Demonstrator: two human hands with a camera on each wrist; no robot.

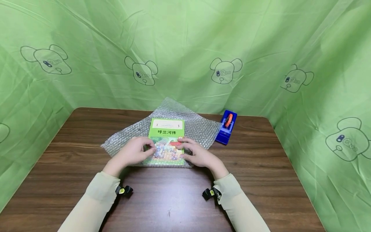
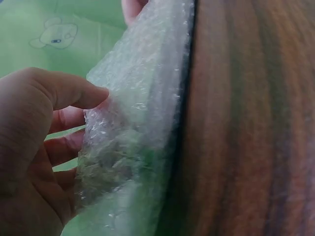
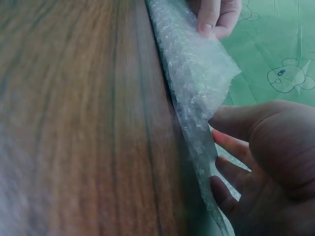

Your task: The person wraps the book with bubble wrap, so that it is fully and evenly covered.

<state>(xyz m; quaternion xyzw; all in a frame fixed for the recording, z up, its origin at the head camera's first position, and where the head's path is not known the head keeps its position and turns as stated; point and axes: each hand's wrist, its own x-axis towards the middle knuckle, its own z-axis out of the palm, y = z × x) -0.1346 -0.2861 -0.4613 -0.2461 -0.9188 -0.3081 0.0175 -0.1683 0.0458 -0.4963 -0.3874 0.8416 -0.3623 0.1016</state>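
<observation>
A green book [image 1: 167,127] with an illustrated cover lies face up on a sheet of clear bubble wrap [image 1: 171,109]. A strip of the wrap is folded over the book's near part, its flap seen close in the left wrist view. My left hand [image 1: 135,149] pinches this bubble wrap flap [image 2: 142,78] between thumb and fingers at the book's left side. Over the book's right edge, my right hand [image 1: 198,153] rests with fingers spread. Its thumb [image 3: 231,120] touches the flap's corner, and the other fingertips lie along the edge.
A blue tape dispenser [image 1: 223,137] with an orange part stands right of the wrap, touching or overlapping its right corner in the head view. The brown wooden table [image 1: 258,180] has green cloth [image 1: 185,38] hanging behind it and at both sides.
</observation>
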